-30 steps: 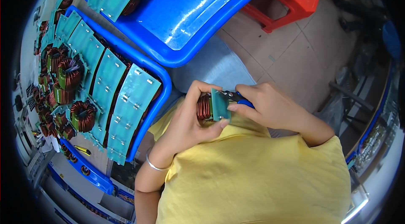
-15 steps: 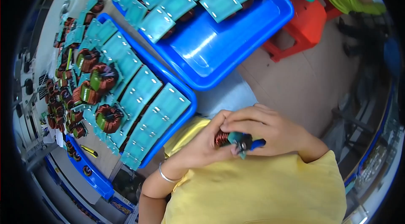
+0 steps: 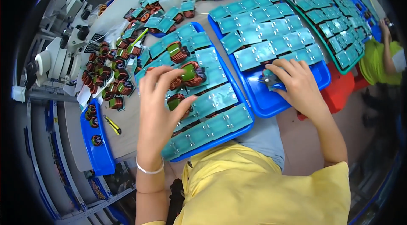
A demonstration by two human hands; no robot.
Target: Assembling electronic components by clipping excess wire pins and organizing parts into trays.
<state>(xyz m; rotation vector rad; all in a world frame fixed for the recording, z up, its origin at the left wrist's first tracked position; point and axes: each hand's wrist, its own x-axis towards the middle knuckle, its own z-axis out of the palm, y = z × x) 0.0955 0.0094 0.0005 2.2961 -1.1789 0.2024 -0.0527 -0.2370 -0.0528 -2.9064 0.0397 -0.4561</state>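
Note:
My left hand (image 3: 159,102) reaches over the nearer tray with thumb and fingers spread around a copper-wound coil (image 3: 191,74) with a green core. Whether the fingertips touch it I cannot tell. More such coils, one of them a coil (image 3: 177,52) farther back, sit on flat teal boards (image 3: 203,128) in the blue tray (image 3: 246,131). Over the second blue tray (image 3: 265,108), my right hand (image 3: 299,87) is closed on small pliers (image 3: 271,81) with dark jaws and blue handles. A teal piece (image 3: 268,73) shows at its fingertips, partly hidden.
A heap of coils (image 3: 104,70) lies left on the table, beside a yellow cutter knife (image 3: 112,124) and a narrow blue bin (image 3: 99,163). Right stand a green-rimmed tray (image 3: 344,71) of boards and a red stool (image 3: 339,93). Another person in a lime shirt (image 3: 377,62) sits far right.
My hands, together before my chest with a coil and the pliers, have parted. The left went to the nearer tray, the right to the second tray. The view has shifted.

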